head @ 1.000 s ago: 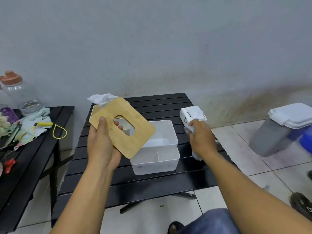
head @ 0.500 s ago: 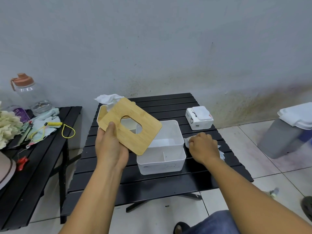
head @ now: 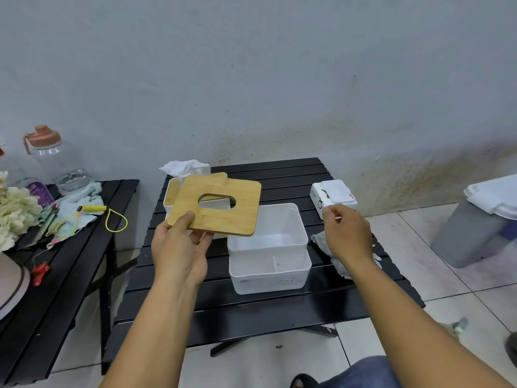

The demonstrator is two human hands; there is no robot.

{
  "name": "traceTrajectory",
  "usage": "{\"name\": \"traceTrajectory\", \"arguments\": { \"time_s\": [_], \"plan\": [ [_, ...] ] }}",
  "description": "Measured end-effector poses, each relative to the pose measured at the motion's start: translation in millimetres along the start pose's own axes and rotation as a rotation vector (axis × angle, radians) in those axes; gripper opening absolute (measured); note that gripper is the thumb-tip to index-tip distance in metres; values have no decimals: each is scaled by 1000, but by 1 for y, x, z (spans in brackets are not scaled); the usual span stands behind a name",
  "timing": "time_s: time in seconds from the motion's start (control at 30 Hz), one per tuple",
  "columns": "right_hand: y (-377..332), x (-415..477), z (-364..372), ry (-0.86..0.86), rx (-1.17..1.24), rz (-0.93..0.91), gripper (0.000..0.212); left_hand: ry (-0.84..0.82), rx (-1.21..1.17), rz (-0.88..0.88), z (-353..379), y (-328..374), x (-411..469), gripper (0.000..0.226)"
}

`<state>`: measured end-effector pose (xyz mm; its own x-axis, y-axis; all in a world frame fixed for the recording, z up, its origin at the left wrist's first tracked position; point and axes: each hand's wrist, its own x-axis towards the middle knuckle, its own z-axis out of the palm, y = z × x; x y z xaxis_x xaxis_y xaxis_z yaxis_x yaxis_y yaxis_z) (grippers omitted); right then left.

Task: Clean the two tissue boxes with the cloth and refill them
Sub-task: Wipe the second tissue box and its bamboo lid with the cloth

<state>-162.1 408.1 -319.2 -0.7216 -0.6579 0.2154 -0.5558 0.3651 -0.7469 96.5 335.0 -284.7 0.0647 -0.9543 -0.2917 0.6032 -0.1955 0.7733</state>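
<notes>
Holding the bamboo lid (head: 237, 219) over the open white tissue box (head: 268, 281), left hand (head: 179, 250) has thumb on top, fingers underneath. Right hand (head: 347, 236) has lifted off the cloth (head: 316, 238) lying on the black table (head: 251, 312), now by the tissue pack (head: 335, 191). Fingers are curled, can't tell if they're holding anything.

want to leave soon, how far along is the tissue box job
Done: the near box is open and empty, its bamboo lid off. In hand: the left hand holds that lid; the right hand hovers over the cloth, beside the tissue pack. Left: dark specks show on the near box, no refill is in it, and the rear box has its lid on, tissue poking out.
</notes>
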Motion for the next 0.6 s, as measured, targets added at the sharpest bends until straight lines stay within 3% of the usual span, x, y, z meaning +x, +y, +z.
{"name": "traceTrajectory", "arguments": {
  "time_s": [0.13, 0.27, 0.4, 0.6],
  "plan": [
    [-25, -10, -8, 13, 158, -26, 25, 80, 123, 69, -20, 18, 15, 28],
    [-30, -17, 1, -138, 104, 2, 27, 197, 316, 122, -50, 37, 31, 35],
    [-26, -20, 11, -278, 25, 55, 46, 287, 470, 121, -71, 44, 38, 34],
    [-17, -23, 22, -278, 5, 58, 23, 212, 762, 72, -76, 26, 37, 22]
  ]
}}
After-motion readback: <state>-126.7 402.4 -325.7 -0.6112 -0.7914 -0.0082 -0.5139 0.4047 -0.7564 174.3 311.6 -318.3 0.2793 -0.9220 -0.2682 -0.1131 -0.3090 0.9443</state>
